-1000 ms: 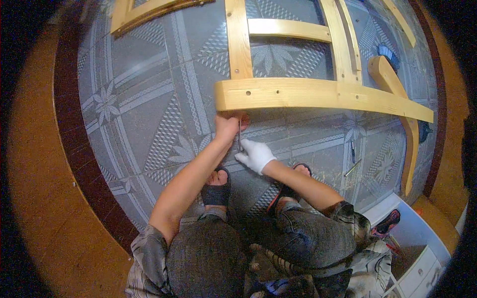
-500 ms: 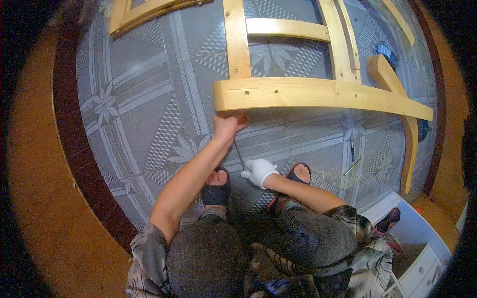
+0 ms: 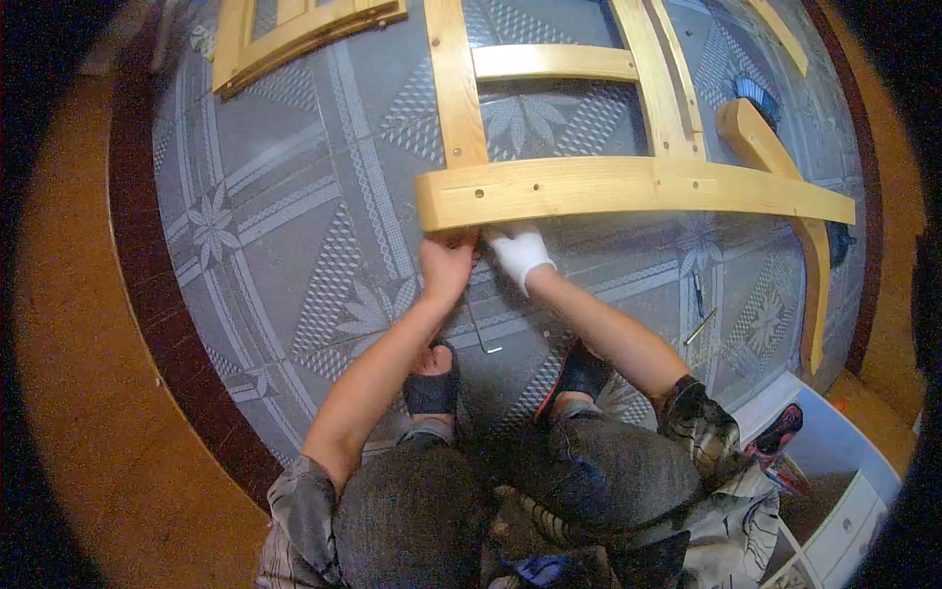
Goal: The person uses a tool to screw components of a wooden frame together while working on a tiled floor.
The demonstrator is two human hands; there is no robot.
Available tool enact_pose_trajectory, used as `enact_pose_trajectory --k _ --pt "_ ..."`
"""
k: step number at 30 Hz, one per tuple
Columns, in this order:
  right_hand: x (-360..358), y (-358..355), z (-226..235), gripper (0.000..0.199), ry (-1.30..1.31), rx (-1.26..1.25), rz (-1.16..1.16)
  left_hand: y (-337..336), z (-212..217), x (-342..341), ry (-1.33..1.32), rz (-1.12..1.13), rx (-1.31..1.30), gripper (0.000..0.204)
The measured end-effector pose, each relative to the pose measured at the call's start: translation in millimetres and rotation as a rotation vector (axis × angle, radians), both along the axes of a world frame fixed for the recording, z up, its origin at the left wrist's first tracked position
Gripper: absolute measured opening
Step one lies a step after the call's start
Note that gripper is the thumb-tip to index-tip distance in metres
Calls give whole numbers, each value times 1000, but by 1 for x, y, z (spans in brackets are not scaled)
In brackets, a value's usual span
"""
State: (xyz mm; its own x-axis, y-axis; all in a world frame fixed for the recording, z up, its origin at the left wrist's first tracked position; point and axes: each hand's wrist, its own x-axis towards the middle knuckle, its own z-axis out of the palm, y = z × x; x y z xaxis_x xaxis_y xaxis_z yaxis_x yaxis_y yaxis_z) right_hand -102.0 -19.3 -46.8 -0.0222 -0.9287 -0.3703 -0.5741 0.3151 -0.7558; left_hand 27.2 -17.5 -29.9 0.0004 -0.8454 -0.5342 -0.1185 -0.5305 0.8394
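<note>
A pale wooden frame with a long curved rail [image 3: 579,191] stands before me on the tiled floor. Beneath the rail's left end, my bare left hand [image 3: 447,267] is closed, its fingertips partly hidden by the wood. From that hand a thin L-shaped hex key [image 3: 478,324] runs down toward me, its short bent end free. The upper end is covered by my fingers. My right hand [image 3: 520,257], in a white glove, reaches up against the rail's lower edge just right of my left hand. Its fingertips are tucked under the wood and hidden.
A second wooden frame [image 3: 314,44] lies at the far left. Loose curved wooden pieces [image 3: 812,285] lie at the right, by a blue brush [image 3: 756,98]. A pen-like tool [image 3: 698,294] and a metal rod [image 3: 700,329] lie on the floor. A white drawer unit [image 3: 834,491] stands near right.
My right hand has let go of the hex key's bent end and moved up to the rail beside my left hand. My left hand stays under the rail. My right foot has shifted back.
</note>
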Motion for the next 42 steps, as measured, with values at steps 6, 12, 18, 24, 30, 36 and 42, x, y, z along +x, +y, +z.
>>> enact_pose_trajectory --k 6,12,18,24,30,36,42 --pt "17 -5 8 44 -231 258 -214 -7 11 -10 247 232 86 13" --pt "24 -6 10 36 -346 230 -249 -13 -8 26 726 85 455 23" --pt "24 -19 37 43 45 318 125 -21 25 28 439 -108 566 21" --pt "33 -30 40 36 -237 582 16 -16 18 36 275 -74 328 21" --pt "25 -16 -2 24 -961 804 -265 -16 8 50 313 -1 327 18" --pt "25 -11 -14 26 -88 170 -28 -19 6 40 285 -42 265 15" --pt "71 -4 37 28 466 178 -154 -14 7 41 129 -26 183 12"
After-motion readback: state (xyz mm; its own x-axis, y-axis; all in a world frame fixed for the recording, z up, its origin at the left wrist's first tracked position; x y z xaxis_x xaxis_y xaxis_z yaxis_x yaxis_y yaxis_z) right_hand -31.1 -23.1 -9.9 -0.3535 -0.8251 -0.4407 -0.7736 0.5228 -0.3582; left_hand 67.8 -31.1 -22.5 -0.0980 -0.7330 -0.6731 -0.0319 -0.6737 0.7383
